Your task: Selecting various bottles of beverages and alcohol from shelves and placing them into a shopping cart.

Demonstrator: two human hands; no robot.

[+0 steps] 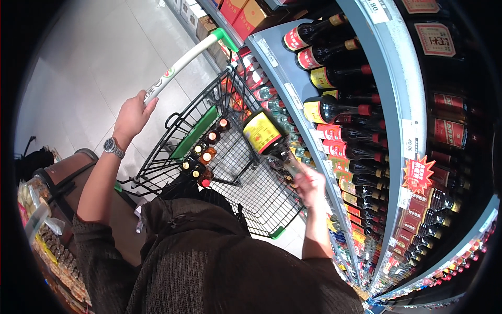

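My left hand (135, 115), with a metal-band watch at the wrist, is closed around the pale handle (176, 66) of a shopping cart. My right hand (311, 183) grips the neck of a dark glass bottle (263, 131) with a yellow and red label. That bottle is tilted over the right side of the black wire cart (251, 200), its base pointing up and left in the picture. Several capped bottles (207, 157) stand together inside the cart, beside its green panel (195, 131). The hand is slightly blurred.
A curved shelf unit (290, 90) runs along the right, with rows of dark bottles (327, 110) lined up behind price tags. Red boxes (245, 19) sit at the top. At the lower left are a brown display stand (72, 168) and packaged goods (59, 259). Pale floor tiles (98, 51) lie beyond the handle.
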